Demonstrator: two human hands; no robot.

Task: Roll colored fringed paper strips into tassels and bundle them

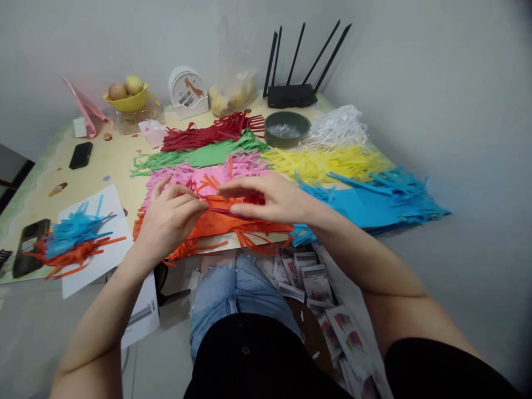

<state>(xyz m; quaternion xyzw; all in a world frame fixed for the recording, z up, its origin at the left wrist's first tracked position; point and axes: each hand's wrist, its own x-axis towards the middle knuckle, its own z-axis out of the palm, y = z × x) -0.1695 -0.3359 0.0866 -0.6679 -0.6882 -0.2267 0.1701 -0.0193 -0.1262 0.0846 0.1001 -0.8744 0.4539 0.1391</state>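
My left hand [171, 213] is closed in a pinch on the left end of a thin rolled dark-red strip [222, 210]. My right hand [270, 197] reaches in from the right, its fingers apart, thumb beside the strip's right part and fingers above red paper. Below both hands lies a fringed orange paper stack [216, 224]. Behind it are pink fringed paper [187, 176], green fringed paper [208, 154] and dark-red fringed paper [203, 134]. Yellow fringed paper [328, 163] and blue fringed paper [366, 205] lie to the right.
A round green tin [286, 128], white strips [338, 127] and a black router [291, 95] stand at the back. Blue and orange tassels [78, 235] rest on white paper at left, near a dark phone [81, 155]. Printed packets [316, 282] are below the table edge.
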